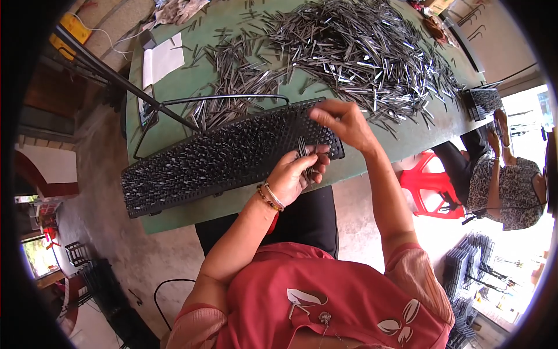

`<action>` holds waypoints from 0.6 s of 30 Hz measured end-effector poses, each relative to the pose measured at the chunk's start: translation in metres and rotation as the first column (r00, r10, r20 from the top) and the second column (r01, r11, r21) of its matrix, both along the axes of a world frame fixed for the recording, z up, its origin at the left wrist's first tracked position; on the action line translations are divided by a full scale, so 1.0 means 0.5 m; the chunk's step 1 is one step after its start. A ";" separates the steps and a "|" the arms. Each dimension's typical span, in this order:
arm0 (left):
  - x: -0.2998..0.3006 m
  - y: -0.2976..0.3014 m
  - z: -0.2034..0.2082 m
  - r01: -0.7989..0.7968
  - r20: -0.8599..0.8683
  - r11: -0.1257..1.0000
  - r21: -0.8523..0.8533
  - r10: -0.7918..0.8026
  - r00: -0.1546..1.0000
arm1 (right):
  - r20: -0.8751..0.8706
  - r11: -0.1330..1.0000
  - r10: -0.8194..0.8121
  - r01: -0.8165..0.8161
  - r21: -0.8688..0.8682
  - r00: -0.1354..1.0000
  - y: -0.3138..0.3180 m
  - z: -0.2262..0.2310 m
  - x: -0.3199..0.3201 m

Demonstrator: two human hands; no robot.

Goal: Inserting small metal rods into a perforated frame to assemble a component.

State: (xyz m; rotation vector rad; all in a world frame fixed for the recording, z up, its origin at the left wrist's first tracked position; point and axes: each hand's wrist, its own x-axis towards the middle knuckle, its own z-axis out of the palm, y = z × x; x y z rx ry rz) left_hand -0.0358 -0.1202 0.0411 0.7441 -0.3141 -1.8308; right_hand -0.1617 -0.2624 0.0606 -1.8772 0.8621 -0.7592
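Note:
A long black perforated rack (232, 148) lies slantwise along the table's near edge. Many thin dark strips stand upright in its holes on the left and middle, while bare holes show at its right end. My left hand (293, 173), with bracelets at the wrist, is closed around a small bundle of thin dark strips (303, 156) just in front of the rack. Over the rack's right end is my right hand (347, 125), its thumb and fingers pinched together close to the holes. Whatever those fingertips hold is too small to make out.
A large heap of dark strips (372, 52) covers the green table's (174, 139) far side, with a smaller pile (244, 70) left of it. A black metal bar frame (226, 98) stands behind the rack. Another person (503, 186) sits at right, near a red stool (427, 183).

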 end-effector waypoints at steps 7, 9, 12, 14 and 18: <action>0.002 -0.005 0.007 0.070 0.005 0.996 -0.059 -0.069 0.998 | 0.183 0.748 0.267 -0.323 0.580 0.946 0.048 0.011 -0.015; -0.003 0.000 0.003 0.121 -0.006 0.992 -0.035 -0.122 0.993 | 0.165 0.712 0.256 -0.301 0.634 0.953 0.050 0.025 -0.023; -0.002 0.000 -0.011 0.143 0.001 0.990 -0.011 -0.143 0.990 | 0.164 0.667 0.260 -0.300 0.682 0.952 0.047 0.023 -0.026; -0.008 -0.006 -0.004 0.131 -0.014 0.991 0.000 -0.131 0.991 | 0.124 0.788 0.147 -0.192 0.585 0.981 0.045 0.021 -0.031; -0.009 -0.015 -0.011 0.107 -0.042 0.994 0.031 -0.106 0.993 | 0.181 0.960 -0.020 -0.031 0.279 0.983 -0.009 -0.002 -0.032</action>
